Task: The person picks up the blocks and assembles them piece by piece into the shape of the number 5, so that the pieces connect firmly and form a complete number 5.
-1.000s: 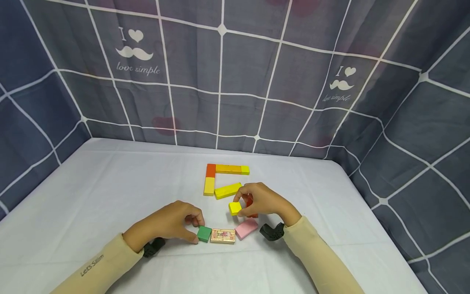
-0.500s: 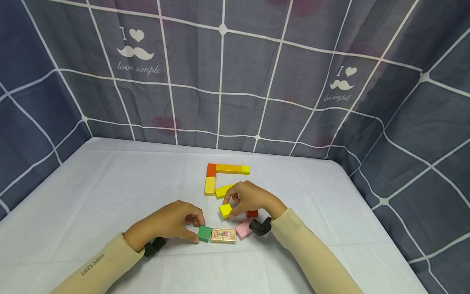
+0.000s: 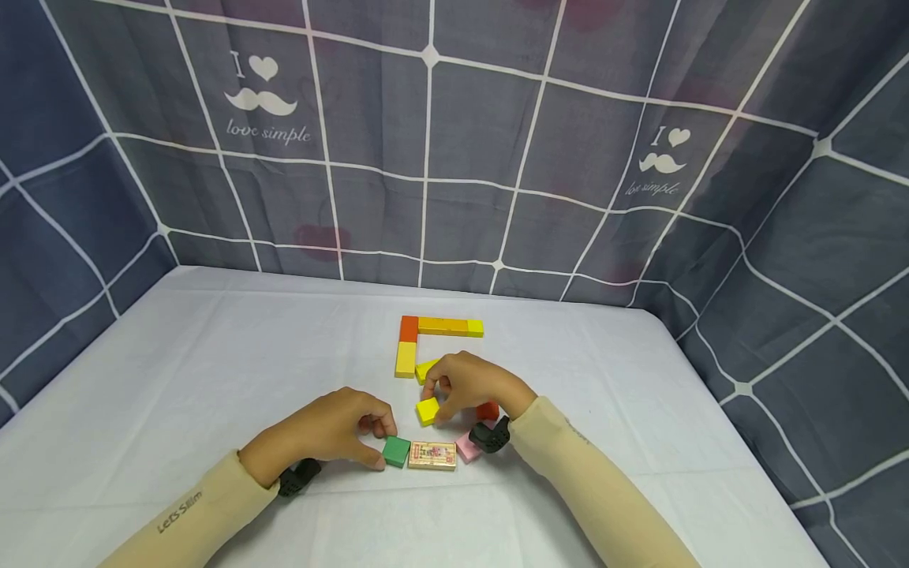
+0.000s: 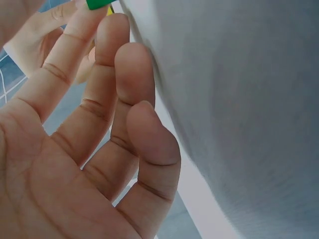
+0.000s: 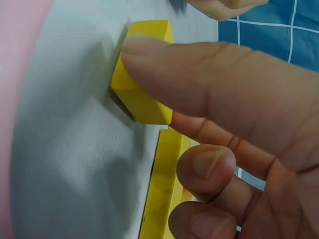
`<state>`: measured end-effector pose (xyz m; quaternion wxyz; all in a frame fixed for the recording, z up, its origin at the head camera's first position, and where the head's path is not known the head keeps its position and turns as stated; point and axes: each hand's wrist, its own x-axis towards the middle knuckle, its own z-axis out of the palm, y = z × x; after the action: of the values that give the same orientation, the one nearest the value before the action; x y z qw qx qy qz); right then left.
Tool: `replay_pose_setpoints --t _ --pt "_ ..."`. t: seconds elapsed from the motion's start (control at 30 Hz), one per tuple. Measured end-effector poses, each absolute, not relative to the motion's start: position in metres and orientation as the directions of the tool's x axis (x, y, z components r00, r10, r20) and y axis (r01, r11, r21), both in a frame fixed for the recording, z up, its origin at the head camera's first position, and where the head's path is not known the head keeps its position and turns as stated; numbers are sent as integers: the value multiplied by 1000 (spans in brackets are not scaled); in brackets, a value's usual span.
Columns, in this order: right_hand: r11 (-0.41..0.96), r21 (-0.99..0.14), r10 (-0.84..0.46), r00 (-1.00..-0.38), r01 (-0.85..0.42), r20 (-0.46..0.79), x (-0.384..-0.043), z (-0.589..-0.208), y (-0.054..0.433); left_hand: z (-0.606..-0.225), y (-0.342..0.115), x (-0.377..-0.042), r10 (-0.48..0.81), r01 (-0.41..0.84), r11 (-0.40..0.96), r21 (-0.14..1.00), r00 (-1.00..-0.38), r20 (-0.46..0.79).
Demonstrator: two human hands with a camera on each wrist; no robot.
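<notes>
My right hand (image 3: pixel 469 381) pinches a small yellow block (image 3: pixel 428 411) between thumb and forefinger, just above or on the cloth. Close up in the right wrist view, the thumb presses the near face of that block. My left hand (image 3: pixel 344 426) rests low on the table and holds a green block (image 3: pixel 396 451) at its thumb and forefinger tips. Only an edge of the green block shows in the left wrist view, above the fingers. A printed, pale gold block (image 3: pixel 432 455) lies right of the green one, followed by a pink block (image 3: pixel 466 447), partly hidden by the right wrist camera.
Farther back, an orange-red block (image 3: pixel 409 328), a yellow block (image 3: pixel 405 360), a long orange block (image 3: pixel 443 326) and a small yellow-green block (image 3: pixel 476 328) form a corner. A long yellow block (image 3: pixel 425 371) and a red block (image 3: pixel 488 411) lie partly behind my right hand.
My right hand has carried the small yellow block left and slightly nearer to me, to just above the green and printed blocks. The left hand has stayed in place.
</notes>
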<state>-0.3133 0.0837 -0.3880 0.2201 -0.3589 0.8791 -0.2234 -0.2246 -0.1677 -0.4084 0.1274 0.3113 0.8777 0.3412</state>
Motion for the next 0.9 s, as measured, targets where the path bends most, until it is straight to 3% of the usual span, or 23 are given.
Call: replay_pose_setpoints --t 0.47,0.77,0.9 --pt "672 -532 -709 -657 -516 -258 -308 -384 87 -408 -166 -225 637 466 573 674 -771 -9" --pt "496 -719 -772 -627 -486 -109 -304 -386 120 -409 -166 -224 628 445 580 682 -778 -25" --pt "368 -836 -782 -622 -407 -41 -300 -390 138 -410 -167 -225 625 445 582 681 -781 -25"
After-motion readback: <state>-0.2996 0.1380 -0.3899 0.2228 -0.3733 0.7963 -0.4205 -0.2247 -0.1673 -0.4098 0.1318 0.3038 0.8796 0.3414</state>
